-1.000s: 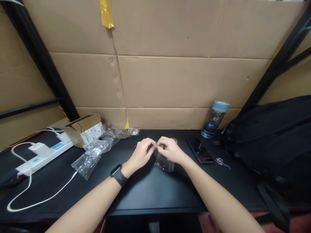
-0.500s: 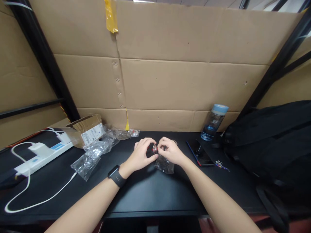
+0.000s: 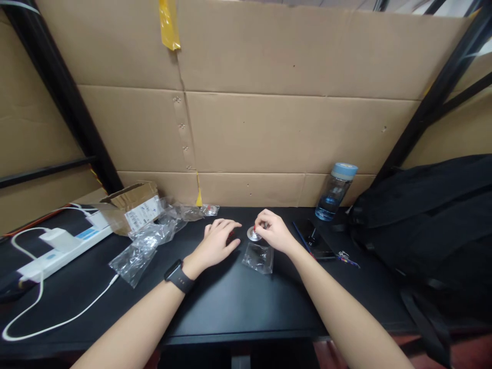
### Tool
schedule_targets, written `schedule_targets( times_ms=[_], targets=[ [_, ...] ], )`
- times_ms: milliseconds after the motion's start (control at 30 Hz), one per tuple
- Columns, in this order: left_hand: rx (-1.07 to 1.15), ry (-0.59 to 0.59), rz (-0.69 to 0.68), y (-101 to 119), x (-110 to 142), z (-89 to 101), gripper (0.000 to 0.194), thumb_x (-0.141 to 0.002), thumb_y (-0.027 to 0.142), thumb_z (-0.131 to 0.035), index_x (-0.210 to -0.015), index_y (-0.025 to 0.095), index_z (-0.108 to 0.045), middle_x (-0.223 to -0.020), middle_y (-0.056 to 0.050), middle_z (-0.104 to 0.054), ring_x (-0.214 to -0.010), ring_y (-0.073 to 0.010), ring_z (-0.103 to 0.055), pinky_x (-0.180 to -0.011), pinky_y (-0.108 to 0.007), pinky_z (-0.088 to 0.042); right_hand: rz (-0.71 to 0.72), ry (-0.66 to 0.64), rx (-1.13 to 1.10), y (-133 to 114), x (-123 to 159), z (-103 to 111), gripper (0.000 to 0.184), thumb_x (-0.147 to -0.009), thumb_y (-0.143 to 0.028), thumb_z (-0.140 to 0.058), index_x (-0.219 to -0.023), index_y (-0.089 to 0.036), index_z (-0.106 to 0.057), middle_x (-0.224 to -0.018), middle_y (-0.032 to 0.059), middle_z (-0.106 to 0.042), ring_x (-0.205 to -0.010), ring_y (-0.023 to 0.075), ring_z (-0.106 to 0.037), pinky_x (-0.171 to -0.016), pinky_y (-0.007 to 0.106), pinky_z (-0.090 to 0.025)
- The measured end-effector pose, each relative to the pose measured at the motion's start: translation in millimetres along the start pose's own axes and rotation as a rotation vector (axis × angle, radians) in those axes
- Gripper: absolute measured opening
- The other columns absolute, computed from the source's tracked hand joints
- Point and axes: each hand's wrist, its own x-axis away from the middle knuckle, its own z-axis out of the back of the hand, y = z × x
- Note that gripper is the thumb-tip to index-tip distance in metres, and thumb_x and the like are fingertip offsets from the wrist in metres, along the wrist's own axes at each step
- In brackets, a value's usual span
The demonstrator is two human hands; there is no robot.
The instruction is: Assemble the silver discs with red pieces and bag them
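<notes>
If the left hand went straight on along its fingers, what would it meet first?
Probably the silver disc, with the right hand close behind it; exact heights are hard to judge from this view.

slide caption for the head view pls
Right hand at a silvery disc, open left hand alongside, clear plastic bag in front.

A round, silvery disc [image 3: 252, 234] appears flat over the tabletop [image 3: 238, 307], nearer its back edge than its front edge, its right side covered by the right hand [image 3: 272, 233]. A small red piece [image 3: 255, 228] shows at that hand's fingertips, above the disc; its full shape is hidden. Just in front of the disc, toward the front edge, a clear, crinkled plastic bag [image 3: 258, 258] lies flat, roughly square. Its contents cannot be made out.
</notes>
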Motion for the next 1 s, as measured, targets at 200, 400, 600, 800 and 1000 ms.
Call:
schedule_targets(
  times_ms=[200, 400, 600, 800, 1000],
  targets=[
    [-0.113, 0.066, 0.058, -25.0, -3.7, 19.0, 0.036, -0.081, 0.006, -0.051, -0.102, 0.028, -0.071, -0.113, -0.005, -0.069, -0.113, -0.0291, -0.054, -0.094, -0.044, -0.038, -0.026, 0.045, 0.231, 21.8, -2.1, 1.0, 0.009, -0.077, -0.016, -0.069, -0.068, -0.019, -0.067, -0.094, 0.0042, -0.061, -0.091, 0.0212, -0.055, -0.087, 0.037, -0.043],
    [-0.039, -0.13, -0.078, -36.5, 0.2, 30.3, 0.026, -0.072, 0.006, -0.062, -0.079, 0.028, -0.074, -0.094, -0.003, -0.067, -0.102, -0.0258, -0.058, -0.093, -0.039, -0.038, -0.089, 0.002, 0.283, 37.8, -1.4, -9.8, 0.01, -0.078, -0.015, -0.069, -0.069, -0.019, -0.069, -0.097, 0.0052, -0.062, -0.092, 0.0211, -0.054, -0.088, 0.037, -0.042],
    [-0.046, -0.185, -0.085, -39.0, 2.5, 24.3, 0.014, -0.08, 0.016, -0.067, -0.082, 0.028, -0.075, -0.096, -0.003, -0.065, -0.103, -0.0256, -0.056, -0.092, -0.037, -0.038, -0.106, 0.024, 0.297, 43.9, -5.7, -3.9, 0.013, -0.087, -0.021, -0.063, -0.081, -0.021, -0.074, -0.096, 0.0058, -0.067, -0.091, 0.0211, -0.058, -0.088, 0.036, -0.044],
    [-0.113, -0.259, -0.059, -37.1, 1.9, 26.2, 0.006, -0.084, 0.025, -0.07, -0.087, 0.028, -0.074, -0.099, -0.002, -0.065, -0.103, -0.0251, -0.055, -0.091, -0.036, -0.036, -0.17, 0.062, 0.403, 56.6, -5.9, 26.6, 0.015, -0.082, -0.019, -0.065, -0.094, -0.022, -0.074, -0.104, 0.007, -0.068, -0.101, 0.0235, -0.061, -0.092, 0.035, -0.046],
    [-0.121, -0.259, -0.077, -34.8, 1.1, 19.9, 0.006, -0.086, 0.022, -0.069, -0.083, 0.026, -0.071, -0.097, -0.002, -0.065, -0.101, -0.024, -0.055, -0.088, -0.036, -0.035, -0.186, -0.166, 0.407, 72.5, 0.9, 40.4, 0.035, -0.076, -0.021, -0.073, -0.111, -0.021, -0.072, -0.113, 0.0093, -0.07, -0.105, 0.0249, -0.065, -0.096, 0.034, -0.048]
  ],
)
